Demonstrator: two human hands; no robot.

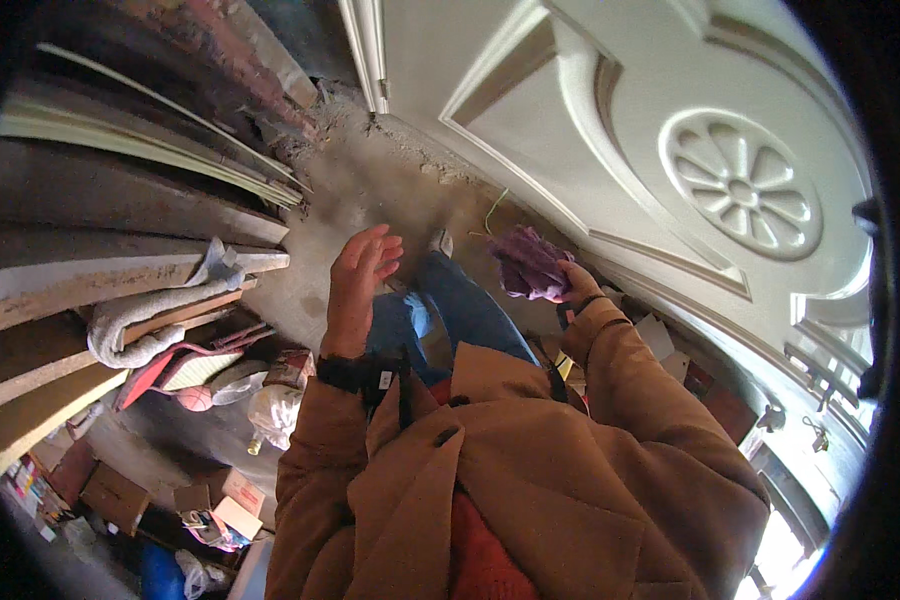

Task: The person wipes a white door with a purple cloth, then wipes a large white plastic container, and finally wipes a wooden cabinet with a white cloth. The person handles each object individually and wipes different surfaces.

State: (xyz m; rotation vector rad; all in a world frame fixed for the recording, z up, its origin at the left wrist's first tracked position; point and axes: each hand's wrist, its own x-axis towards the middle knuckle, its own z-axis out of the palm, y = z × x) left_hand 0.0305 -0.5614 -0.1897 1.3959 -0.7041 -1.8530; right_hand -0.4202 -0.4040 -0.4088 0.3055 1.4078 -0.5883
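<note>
Gripped in my right hand (583, 283) is a bunched purple cloth (531, 262), its folds hanging out past my fingers. A thin pale green strand (495, 208) rises from the cloth's far side. Close beside that hand stands a large white panelled door (521, 161) with a raised flower rosette (740, 184); a gap seems to separate the cloth from it. My left hand (360, 281) is raised in front of me with nothing in it, fingers apart and slightly curled. Below both hands are my jeans and one shoe on the dusty floor (375, 180).
Long boards (120, 289) and thin pale strips (157, 154) lean at the left, their ends reaching toward me. A grey rolled cloth (150, 319) drapes over one board. Behind on the left are a small ball (193, 398), a plastic bag (274, 416) and cardboard boxes (116, 495).
</note>
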